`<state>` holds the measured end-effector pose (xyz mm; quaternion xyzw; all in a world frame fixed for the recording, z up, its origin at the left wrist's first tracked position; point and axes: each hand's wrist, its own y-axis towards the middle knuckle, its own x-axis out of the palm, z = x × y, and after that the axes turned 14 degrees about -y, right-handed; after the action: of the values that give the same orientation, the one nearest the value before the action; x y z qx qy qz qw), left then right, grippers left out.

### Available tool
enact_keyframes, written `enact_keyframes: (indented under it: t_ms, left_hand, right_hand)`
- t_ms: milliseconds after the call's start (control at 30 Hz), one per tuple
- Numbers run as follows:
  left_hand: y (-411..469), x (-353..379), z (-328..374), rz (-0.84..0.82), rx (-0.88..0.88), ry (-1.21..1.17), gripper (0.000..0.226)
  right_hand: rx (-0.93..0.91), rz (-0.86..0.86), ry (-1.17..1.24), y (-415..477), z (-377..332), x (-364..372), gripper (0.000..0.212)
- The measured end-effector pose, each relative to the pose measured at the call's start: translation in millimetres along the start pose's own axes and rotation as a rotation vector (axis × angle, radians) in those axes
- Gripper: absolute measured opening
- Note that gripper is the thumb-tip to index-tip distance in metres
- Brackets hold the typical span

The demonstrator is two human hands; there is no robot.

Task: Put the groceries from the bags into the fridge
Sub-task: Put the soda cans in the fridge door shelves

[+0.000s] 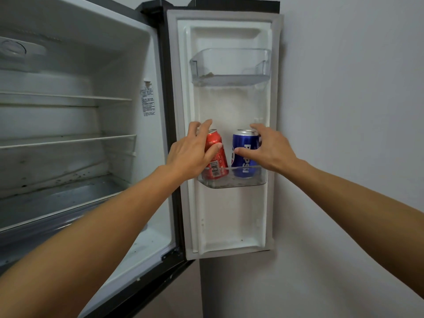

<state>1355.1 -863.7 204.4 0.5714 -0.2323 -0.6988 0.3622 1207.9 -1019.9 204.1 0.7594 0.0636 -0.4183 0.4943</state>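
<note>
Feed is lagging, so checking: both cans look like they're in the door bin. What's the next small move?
Probably straighten the red can and let go. It leans toward the blue can, which stands upright in the lower door bin. The left hand and right hand each have a grip on a can, both already seated.

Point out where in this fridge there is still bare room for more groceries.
The upper door bin is free apart from crumbs. The glass shelves inside are bare. The lower door bin is crowded: the red can and blue can fill it, with the left hand and right hand on them.
</note>
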Motion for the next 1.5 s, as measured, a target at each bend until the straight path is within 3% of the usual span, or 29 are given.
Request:
enact_keyframes:
  t_ms: [333, 600, 733, 900, 1167, 1300, 1500]
  left_hand:
    - [-36, -21, 23, 0.169, -0.136, 0.071, 0.052]
    - [-118, -21, 62, 0.183, -0.433, 0.252, 0.035]
    - [-197, -33, 91, 0.113, -0.6, 0.382, 0.03]
    - [-304, -81, 140, 0.043, -0.773, 0.583, 0.026]
    - [-497, -185, 267, 0.055, -1.175, 0.863, 0.025]
    - [-596, -229, 363, 0.145, -1.385, 0.932, 0.021]
    - [-728, -275, 532, 0.212, -1.654, 1.054, 0.024]
  right_hand:
    - [-0.088, 0.143, -0.019, -3, 6, -17, 0.059]
    - [-0.366, 0.214, 0.21, -42, -12, -28, 0.042]
    - [-0.498, 0.075, 0.396, -93, -44, -16, 0.034]
    - [-0.789, -0.186, 0.419, -176, -114, -3, 0.038]
    - [-1.229, -0.269, 0.513, -357, -233, -56, 0.03]
    - [-1.407, -0.277, 0.609, -466, -273, -121, 0.034]
    - [-1.649, -0.298, 0.784, -636, -307, -240, 0.025]
